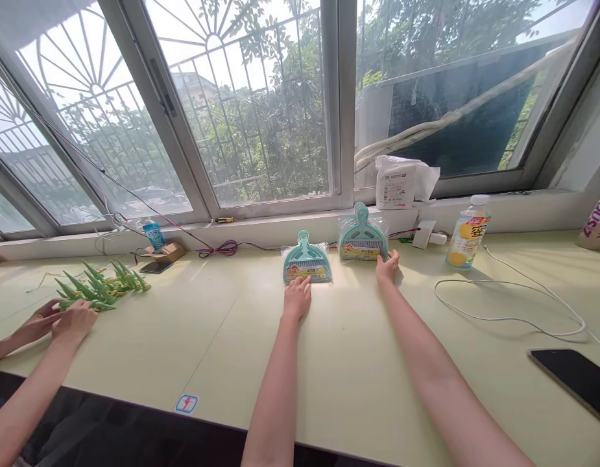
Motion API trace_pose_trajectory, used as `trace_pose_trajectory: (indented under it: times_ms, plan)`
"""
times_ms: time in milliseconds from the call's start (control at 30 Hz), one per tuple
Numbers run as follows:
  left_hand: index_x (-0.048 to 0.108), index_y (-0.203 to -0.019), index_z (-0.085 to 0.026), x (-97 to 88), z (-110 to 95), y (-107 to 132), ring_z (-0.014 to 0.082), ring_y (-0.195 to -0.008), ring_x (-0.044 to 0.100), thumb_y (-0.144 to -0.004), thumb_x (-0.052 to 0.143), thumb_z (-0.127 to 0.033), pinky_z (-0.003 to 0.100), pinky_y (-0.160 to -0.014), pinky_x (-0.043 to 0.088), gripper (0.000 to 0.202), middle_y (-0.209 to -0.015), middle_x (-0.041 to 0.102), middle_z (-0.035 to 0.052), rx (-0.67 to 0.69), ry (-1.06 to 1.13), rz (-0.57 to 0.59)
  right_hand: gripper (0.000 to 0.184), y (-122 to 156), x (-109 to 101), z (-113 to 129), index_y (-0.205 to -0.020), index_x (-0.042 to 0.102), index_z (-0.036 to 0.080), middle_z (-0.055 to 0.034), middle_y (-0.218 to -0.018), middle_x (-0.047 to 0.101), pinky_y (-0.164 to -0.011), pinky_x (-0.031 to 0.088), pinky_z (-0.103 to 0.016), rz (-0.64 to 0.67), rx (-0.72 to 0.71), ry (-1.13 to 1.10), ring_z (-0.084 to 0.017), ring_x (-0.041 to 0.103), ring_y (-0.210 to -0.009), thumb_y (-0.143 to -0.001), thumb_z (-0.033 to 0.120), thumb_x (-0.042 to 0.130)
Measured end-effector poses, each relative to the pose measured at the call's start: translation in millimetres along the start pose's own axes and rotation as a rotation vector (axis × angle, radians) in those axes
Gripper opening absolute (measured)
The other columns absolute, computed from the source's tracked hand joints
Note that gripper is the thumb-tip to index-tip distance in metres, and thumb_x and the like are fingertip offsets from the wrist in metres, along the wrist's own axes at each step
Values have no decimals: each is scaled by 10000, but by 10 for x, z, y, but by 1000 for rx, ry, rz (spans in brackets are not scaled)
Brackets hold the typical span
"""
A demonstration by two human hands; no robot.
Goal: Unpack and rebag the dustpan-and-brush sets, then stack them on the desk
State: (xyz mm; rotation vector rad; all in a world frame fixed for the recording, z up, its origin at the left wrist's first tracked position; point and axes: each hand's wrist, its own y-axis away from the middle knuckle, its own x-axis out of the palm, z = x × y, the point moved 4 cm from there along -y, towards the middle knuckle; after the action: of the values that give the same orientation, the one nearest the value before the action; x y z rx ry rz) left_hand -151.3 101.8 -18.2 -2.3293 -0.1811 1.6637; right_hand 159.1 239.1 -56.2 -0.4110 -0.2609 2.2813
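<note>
A small teal dustpan and brush set [303, 259] in a clear bag leans upright on the pale green table. My left hand [298, 298] has its fingers closed at the lower front edge of that set. To the right, by the window ledge, more bagged sets [362, 235] stand, apparently a stack, since several handle rims overlap at the top. My right hand [388, 266] is closed around the lower right corner of this stack. The thumb is on the near side; the far fingers are partly hidden.
At left, another person's hands [73, 319] handle several green, pointed objects [98, 282]. A drink bottle [468, 233], a white cable [504, 320] and a phone [572, 383] lie to the right. A white plastic packet [401, 185] sits on the ledge, with bundled wires [222, 248] below the window.
</note>
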Motion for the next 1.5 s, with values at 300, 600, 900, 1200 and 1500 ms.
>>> trace_pose_trajectory:
  times_ms: [300, 600, 900, 1200, 1500]
  plan:
    - [479, -1343, -240, 50, 40, -35, 223, -1239, 424, -879, 396, -296, 366, -1026, 342, 475, -1342, 497, 63, -9, 74, 28, 382, 16, -32, 31, -1115, 483, 172, -111, -1039, 598, -938, 369, -359, -49, -4, 36, -255, 512, -1088, -747, 238, 562]
    - [489, -1330, -249, 42, 21, -25, 241, -1213, 422, -888, 386, -323, 383, -1003, 350, 460, -1309, 483, 76, -20, 42, 40, 220, 56, -54, 77, -974, 514, 189, -112, -1106, 572, -938, 376, -352, 26, 69, 20, -232, 536, -1094, -771, 140, 445]
    - [507, -1313, -240, 38, 21, -33, 267, -1198, 426, -882, 388, -308, 422, -1003, 328, 452, -1297, 482, 98, -12, 69, 28, 298, 201, -337, 127, -1136, 401, 191, -147, -1168, 587, -824, 432, -309, -128, 297, -90, -223, 588, -1042, -866, 155, 280]
    - [636, -1160, -239, -5, 26, -86, 309, -1165, 465, -833, 493, -334, 457, -997, 334, 370, -1197, 554, 121, 1, 247, -49, 295, 669, -755, 171, -1047, 476, 195, -122, -1051, 637, -737, 463, -295, -12, 267, -167, -217, 611, -929, -797, 205, 319]
    - [619, -1128, -206, -59, -531, 74, 286, -1007, 608, -761, 583, -562, 370, -807, 489, 513, -1056, 663, 112, -53, 1122, 239, 245, 1127, -855, 422, -993, 515, 218, -74, -909, 673, -680, 470, -307, 401, 48, -277, -206, 610, -789, -795, 284, 385]
